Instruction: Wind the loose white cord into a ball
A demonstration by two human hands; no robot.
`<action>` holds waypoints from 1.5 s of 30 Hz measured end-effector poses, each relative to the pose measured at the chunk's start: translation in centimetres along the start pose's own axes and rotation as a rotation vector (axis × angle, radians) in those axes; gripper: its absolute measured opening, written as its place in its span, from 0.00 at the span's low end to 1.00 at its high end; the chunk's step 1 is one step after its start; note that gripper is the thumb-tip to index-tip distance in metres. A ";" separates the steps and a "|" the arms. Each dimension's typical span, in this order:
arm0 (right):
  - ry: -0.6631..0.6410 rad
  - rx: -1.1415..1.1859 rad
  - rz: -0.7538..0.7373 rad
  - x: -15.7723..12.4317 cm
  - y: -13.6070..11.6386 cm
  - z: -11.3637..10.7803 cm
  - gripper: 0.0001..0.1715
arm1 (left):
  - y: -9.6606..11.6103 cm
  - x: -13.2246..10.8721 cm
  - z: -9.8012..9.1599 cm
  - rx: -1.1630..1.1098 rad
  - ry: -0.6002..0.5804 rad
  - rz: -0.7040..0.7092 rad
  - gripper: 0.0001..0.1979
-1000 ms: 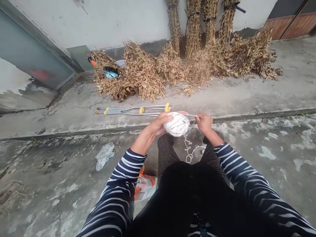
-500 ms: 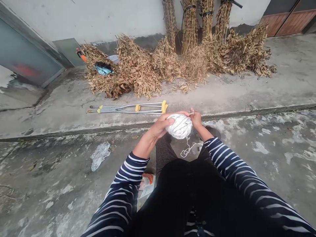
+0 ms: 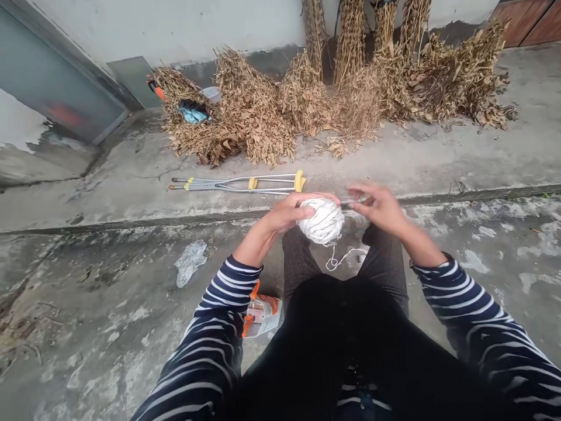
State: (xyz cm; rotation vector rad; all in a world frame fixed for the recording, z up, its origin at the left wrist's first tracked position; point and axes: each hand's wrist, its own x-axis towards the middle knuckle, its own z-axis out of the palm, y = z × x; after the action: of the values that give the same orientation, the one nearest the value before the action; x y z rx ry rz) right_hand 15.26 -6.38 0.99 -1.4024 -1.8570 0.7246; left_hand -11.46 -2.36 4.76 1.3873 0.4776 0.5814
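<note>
My left hand [image 3: 289, 211] is wrapped round a ball of white yarn [image 3: 323, 222], thumb on its near side and fingers over its far top. A loose strand of yarn [image 3: 339, 257] trails below the ball between my knees. To the right of the ball, and apart from it, my right hand [image 3: 379, 206] is in the air, slightly smeared by motion. Its fingers are apart, with nothing visible between them.
A pair of crutches [image 3: 239, 184] with yellow pads lies on the concrete ledge ahead. Dried plant stalks [image 3: 258, 117] are heaped along the wall. A crumpled clear plastic bag [image 3: 191, 263] and an orange-and-white bag [image 3: 265, 316] lie on the ground to my left.
My right hand has come away from the ball to the right and its fingers have opened. My left hand still holds the yarn. The view has shifted slightly.
</note>
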 end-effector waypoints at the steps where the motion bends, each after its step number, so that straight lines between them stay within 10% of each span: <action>1: 0.054 0.076 -0.152 0.1 -1.1 -0.7 0.20 | -0.2 0.1 0.0 -0.005 0.005 -0.007 0.37; 5: 0.031 0.226 -0.485 0.8 -4.1 -1.5 0.09 | -1.1 0.5 -0.2 -0.041 0.083 -0.035 0.38; 12: -0.380 0.431 -0.229 1.8 -4.3 -2.1 0.12 | -0.7 0.5 -0.4 -0.019 -0.027 -0.111 0.38; 22: -0.628 0.553 -0.103 2.0 -4.9 -4.7 0.15 | 0.0 0.9 -0.4 0.126 -0.129 -0.078 0.33; 29: -0.377 0.386 -0.197 1.1 -4.9 -4.3 0.19 | 0.5 0.6 -1.3 0.188 -0.107 -0.147 0.34; 35: 0.016 -0.007 -0.578 -0.3 -3.6 -3.4 0.14 | -0.2 0.5 -0.7 0.084 -0.103 -0.190 0.36; 45: 0.166 -0.499 -0.662 0.0 -1.5 -2.2 0.14 | -0.1 0.6 0.5 0.008 -0.019 -0.172 0.38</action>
State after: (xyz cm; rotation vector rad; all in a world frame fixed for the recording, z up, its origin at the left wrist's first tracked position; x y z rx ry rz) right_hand 16.14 -6.70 3.43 -0.9646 -2.2626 -0.1910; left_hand -10.65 -2.35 4.69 1.3430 0.5779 0.4262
